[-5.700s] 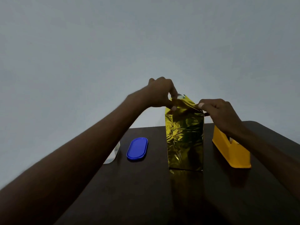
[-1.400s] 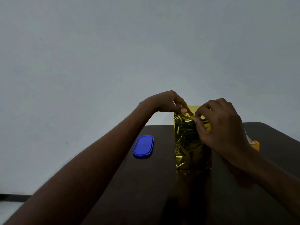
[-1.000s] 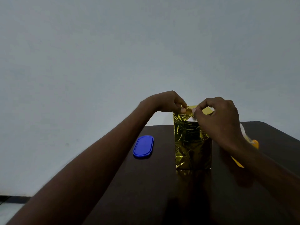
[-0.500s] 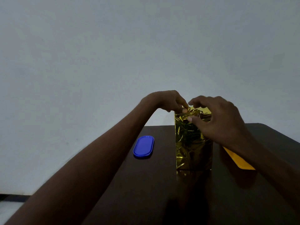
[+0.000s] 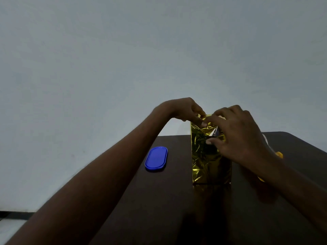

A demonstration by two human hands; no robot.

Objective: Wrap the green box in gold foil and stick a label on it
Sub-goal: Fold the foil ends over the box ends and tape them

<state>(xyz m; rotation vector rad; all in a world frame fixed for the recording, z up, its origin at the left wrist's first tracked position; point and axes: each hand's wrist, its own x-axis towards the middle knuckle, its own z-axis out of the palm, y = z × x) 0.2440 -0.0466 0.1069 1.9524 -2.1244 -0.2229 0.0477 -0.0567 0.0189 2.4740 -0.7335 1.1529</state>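
Dark wood of the table (image 5: pixel 159 209) is filling the near ground, and on it the box in gold foil (image 5: pixel 207 161) is standing upright, a little right of centre. At its top edge the left hand (image 5: pixel 184 110) is pinching a crumpled foil corner with curled fingers, while the right hand (image 5: pixel 237 135) is pinching the foil flap beside it, thumb pressing on the front face. Left of the box, well apart, a blue oval lid (image 5: pixel 156 158) is lying flat. A yellow object (image 5: pixel 279 154) is peeking out behind the right wrist. Beyond, a pale wall (image 5: pixel 123 59) is rising.
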